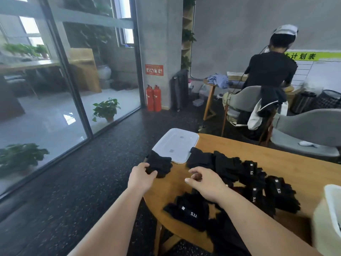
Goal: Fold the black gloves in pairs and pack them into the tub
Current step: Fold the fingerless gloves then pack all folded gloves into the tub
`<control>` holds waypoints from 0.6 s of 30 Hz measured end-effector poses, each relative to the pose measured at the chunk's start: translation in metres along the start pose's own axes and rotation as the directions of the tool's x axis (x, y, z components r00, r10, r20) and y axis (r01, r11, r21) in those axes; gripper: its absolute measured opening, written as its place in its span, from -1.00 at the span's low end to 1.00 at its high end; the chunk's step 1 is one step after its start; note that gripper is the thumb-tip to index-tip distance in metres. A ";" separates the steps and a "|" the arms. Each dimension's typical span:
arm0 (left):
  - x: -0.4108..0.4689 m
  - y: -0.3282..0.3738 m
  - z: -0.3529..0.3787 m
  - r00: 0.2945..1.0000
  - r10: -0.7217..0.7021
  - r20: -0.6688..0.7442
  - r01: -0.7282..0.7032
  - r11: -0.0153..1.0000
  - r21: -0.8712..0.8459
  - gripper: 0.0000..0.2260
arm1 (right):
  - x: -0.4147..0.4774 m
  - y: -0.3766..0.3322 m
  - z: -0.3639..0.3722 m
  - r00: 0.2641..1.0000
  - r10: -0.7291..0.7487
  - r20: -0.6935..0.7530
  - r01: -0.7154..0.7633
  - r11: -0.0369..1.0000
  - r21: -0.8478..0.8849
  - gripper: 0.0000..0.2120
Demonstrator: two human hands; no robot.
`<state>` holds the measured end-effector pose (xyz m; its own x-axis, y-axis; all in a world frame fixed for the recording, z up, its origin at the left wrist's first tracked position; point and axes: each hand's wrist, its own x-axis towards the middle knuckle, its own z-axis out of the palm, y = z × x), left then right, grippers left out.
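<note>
A glass wall (55, 89) ran down the left of the room, with a potted plant (106, 109) behind it and two red fire extinguishers (153, 98) at the concrete pillar. A wooden tabletop (276, 163) filled the lower right. Beyond it stood a grey chair (304, 126), and farther back a person in black (271, 71) sat facing away at another table.

A whitish tub (330, 215) showed only in part at the right edge of the view, well apart from both hands. A flat translucent lid (175, 143) lay on the far left corner of the tabletop.

A long heap of black gloves (230, 167) stretched from just beside the lid toward the tub, several showing white labels. One labelled glove (188, 209) lay apart at the near edge of the tabletop, under the right forearm.

The left hand (142, 176) was at the tabletop's left edge, its fingers (152, 174) curled around a folded black bundle (160, 164) that overlapped the near corner of the lid. The right hand (204, 183) hovered over bare wood between the bundle and the heap, its fingers (195, 170) loosely bent and apart, holding nothing.
</note>
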<state>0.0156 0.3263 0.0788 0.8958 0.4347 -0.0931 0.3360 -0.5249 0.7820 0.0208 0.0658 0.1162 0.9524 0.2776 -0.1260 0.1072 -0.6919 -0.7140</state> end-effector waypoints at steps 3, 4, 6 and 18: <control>0.017 0.000 0.000 1.000 0.002 0.000 -0.002 0.997 0.072 -0.44 | 0.010 -0.003 0.011 1.000 -0.013 -0.012 0.013 1.000 0.024 -0.58; 0.023 0.000 0.001 1.000 -0.006 0.006 0.005 0.997 0.082 -0.45 | 0.012 -0.004 0.014 1.000 -0.017 -0.015 0.018 1.000 0.023 -0.59; 0.033 0.003 0.003 0.999 -0.028 0.022 0.026 0.995 0.096 -0.50 | 0.018 -0.003 0.020 1.000 -0.022 -0.018 0.022 1.000 0.021 -0.60; 0.090 -0.015 0.013 0.985 -0.164 0.061 0.147 0.964 0.220 -0.58 | 0.038 0.002 0.034 0.999 -0.036 -0.025 0.036 0.999 0.001 -0.66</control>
<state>0.0950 0.3639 0.0503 0.8445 0.4694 -0.2578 0.5199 -0.6034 0.6046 0.0471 0.0974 0.0871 0.9548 0.2854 -0.0825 0.1413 -0.6806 -0.7188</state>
